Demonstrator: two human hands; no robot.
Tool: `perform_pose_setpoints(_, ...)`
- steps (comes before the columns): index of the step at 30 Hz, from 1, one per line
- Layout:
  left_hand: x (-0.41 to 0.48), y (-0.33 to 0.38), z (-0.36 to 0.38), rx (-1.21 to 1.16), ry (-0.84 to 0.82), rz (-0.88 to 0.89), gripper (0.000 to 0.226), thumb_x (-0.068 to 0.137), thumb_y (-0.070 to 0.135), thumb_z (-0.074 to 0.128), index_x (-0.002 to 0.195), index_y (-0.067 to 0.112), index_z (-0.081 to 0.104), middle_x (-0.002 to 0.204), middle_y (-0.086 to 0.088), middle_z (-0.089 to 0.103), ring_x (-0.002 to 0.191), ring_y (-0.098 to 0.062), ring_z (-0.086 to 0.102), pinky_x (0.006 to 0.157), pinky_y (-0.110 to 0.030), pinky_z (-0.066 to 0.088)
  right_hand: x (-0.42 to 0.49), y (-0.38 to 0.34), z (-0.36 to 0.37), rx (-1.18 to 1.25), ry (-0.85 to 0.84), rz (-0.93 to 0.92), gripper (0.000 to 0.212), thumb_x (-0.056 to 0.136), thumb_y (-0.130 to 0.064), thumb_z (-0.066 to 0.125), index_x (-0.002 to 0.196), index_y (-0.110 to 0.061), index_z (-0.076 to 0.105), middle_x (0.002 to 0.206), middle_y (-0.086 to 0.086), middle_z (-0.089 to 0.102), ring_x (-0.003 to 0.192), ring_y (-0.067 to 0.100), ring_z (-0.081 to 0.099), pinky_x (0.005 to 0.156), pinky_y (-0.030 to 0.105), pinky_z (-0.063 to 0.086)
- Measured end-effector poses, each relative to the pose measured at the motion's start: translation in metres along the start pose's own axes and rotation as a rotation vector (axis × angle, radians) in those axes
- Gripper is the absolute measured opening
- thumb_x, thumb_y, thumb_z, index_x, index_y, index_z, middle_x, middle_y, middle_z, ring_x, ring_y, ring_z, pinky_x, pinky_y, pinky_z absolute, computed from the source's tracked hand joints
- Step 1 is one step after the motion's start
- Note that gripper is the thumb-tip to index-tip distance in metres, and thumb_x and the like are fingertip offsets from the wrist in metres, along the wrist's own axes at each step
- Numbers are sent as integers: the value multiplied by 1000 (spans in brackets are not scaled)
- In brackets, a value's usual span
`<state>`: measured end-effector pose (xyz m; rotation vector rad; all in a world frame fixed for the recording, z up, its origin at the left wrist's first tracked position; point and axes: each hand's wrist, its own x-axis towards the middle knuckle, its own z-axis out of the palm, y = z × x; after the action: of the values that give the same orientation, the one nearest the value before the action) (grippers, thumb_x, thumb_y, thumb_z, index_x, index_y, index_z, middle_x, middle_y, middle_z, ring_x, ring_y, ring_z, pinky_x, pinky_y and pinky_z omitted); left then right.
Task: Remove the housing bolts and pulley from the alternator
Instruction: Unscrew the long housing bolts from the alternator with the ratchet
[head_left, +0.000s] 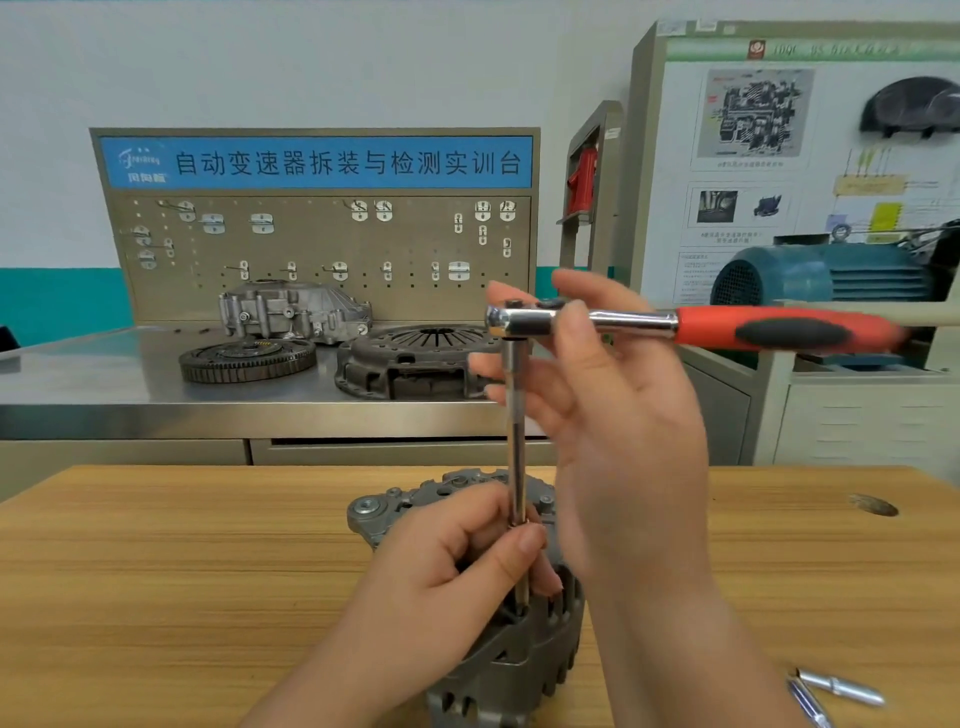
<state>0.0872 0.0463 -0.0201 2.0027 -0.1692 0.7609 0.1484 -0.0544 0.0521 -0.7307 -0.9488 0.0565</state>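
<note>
While left hand (457, 566) pinches extension (515, 415), right (623, 405) holds ratchet (623, 322).

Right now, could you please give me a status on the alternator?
Left hand pinches extension low. Right hand holds ratchet head. Alternator on table, nothing blocking.

Legible markings: one banner only.
The blue banner (317, 162) atop the pegboard (311, 249) reads "自动变速器拆装与检测实训台"; its logo lettering and the display panel (753, 171) print are too blurred to read.
</note>
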Motion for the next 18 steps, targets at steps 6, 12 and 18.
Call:
perform_pose_setpoints(6,0,6,-2,3,-32,-16,26,87,47,50,91,27,67,78,5,74,72,-41,63,71,-56,51,11,-8,-11,490,-96,427,27,83,-33,48,100,-17,60,100,3,75,69,17,71,61,26,57)
perform_pose_setpoints(12,0,2,-1,22,-10,-28,28,82,46,53,91,24,68,76,5,74,77,-13,71,77,-35,54,5,2,-7,-44,11,-5,13,86,-25,61,91,-30,71,98,-1,74,86,21,69,79,33,56)
perform_pose_setpoints(18,0,2,0,-21,0,-32,33,85,47,53,99,21,68,89,0,76,82,-34,68,80,-55,53,-1,1,1,26,12,53,20,87,-29,60,104,-30,70,99,-3,74,85,18,69,84,32,56)
